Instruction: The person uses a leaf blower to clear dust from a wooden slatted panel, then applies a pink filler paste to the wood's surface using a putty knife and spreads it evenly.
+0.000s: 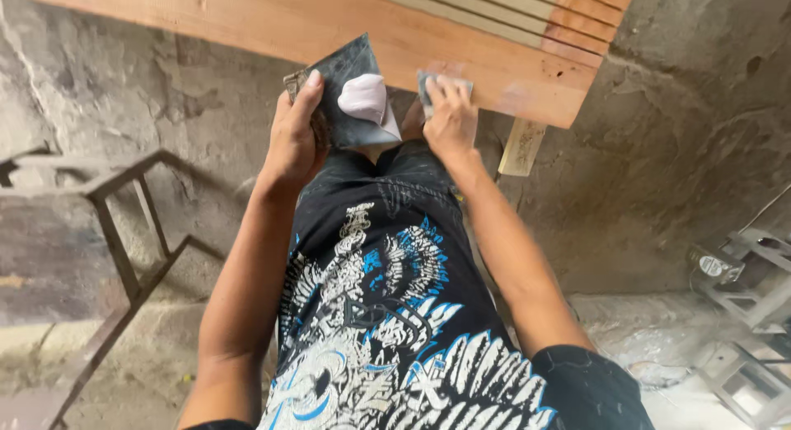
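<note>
1. Gripping a dark square board by its near edge, the left hand has its thumb laid across the top face and its fingers curled underneath
2. On that board sits a mound of pale pinkish-white putty, heaped toward the side nearest the other hand
3. Pressed flat by the right hand, a small grey scraper blade lies against the face of a reddish wooden panel, fingers spread over the blade and clamping it to the wood
4. A whitish smear of filler marks the panel just beside the right hand, close to the panel's lower corner
5. Slatted boards in alternating pale and reddish strips run along the panel's far edge
6. A short pale wooden offcut hangs or leans below the panel's corner; which cannot be made out
7. The person wears a black shirt printed in white and blue, and both forearms reach forward from it
8. A dark metal frame stands to the left on the rough grey concrete floor
9. Pale metal frames and a small fan-like unit lie at the far right, dusted white
</note>
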